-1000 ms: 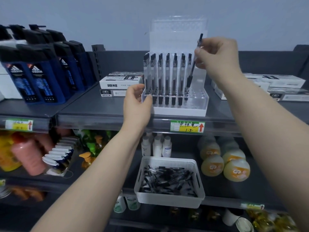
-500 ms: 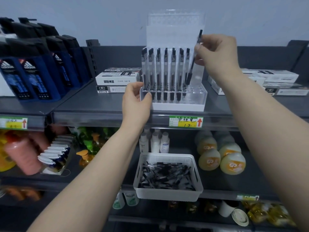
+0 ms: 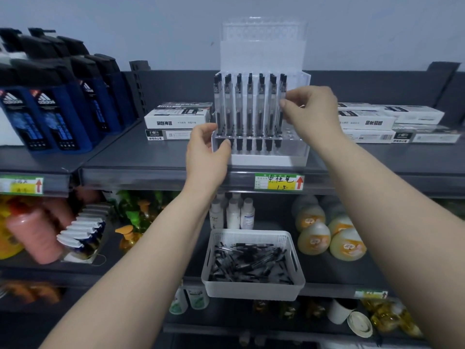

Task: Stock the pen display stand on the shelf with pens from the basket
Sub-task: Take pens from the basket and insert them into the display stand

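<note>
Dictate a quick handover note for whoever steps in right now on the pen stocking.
Left hand grips the stand at its front left corner.
Right hand pinches the rightmost pen, upright in the stand.
Done: standing pens fill the stand's left and middle.
Left: free holes at its right; many loose pens lie in the basket below.

- The left hand grips the front-left corner of the pen display stand and hides that corner.
- The right hand pinches the rightmost pen; its fingers cover part of the barrel.
- The loose pens in the basket lie too tangled to count.
- The pink bottle at lower left is blurred.
- The leftmost blue bottle is cut off by the left edge.
- Both forearms run off the bottom edge.
</note>
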A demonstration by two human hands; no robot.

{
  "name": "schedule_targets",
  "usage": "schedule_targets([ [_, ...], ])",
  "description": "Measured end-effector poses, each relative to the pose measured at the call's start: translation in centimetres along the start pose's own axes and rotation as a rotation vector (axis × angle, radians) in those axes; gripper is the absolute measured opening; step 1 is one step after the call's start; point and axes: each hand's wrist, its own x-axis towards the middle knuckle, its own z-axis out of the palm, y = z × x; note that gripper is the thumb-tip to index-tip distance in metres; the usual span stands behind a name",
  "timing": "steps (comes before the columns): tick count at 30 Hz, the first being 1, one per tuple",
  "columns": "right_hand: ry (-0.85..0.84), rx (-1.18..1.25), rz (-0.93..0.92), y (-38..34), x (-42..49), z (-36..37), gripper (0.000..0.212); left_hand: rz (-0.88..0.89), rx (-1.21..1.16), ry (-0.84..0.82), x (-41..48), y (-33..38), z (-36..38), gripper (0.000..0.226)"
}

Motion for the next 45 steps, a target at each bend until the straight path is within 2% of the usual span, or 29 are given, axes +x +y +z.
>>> schedule_targets([
  [5, 0.065, -0.065, -0.074, 0.1, -3.9, -0.6, 0.044, 0.151, 0.116, -0.027, -1.6, -0.2, -0.9, 0.040],
  [9, 0.122, -0.007, -0.194, 0.6, -10.1, -0.6, 0.040, 0.322, 0.254, -0.076, -4.8, -2.0, -1.7, 0.044],
  [14, 0.042, -0.158, -0.292, 4.2, -17.4, 1.4, 0.038, 0.416, 0.327, -0.125, -8.4, -6.7, -2.3, 0.043],
  [22, -0.345, -0.281, 0.003, 12.5, -22.9, 3.9, 0.044, 0.112, 0.493, -0.323, -12.5, -15.9, -3.3, 0.049],
  [28, -0.571, -0.318, 0.106, 17.8, -23.8, 5.3, 0.046, -0.042, 0.587, -0.431, -14.9, -20.1, -1.7, 0.054],
  [33, -0.752, -0.320, 0.106, 21.6, -22.8, 6.7, 0.048, -0.168, 0.697, -0.443, -14.7, -21.6, 1.3, 0.059],
  [41, -1.053, -0.376, 0.051, 25.3, -20.2, 10.8, 0.055, -0.453, 1.098, -0.577, -11.0, -23.8, 6.7, 0.074],
  [45, -1.132, -0.470, -0.064, 26.4, -19.6, 12.9, 0.053, -0.602, 1.122, -0.610, -9.9, -25.4, 8.0, 0.063],
])
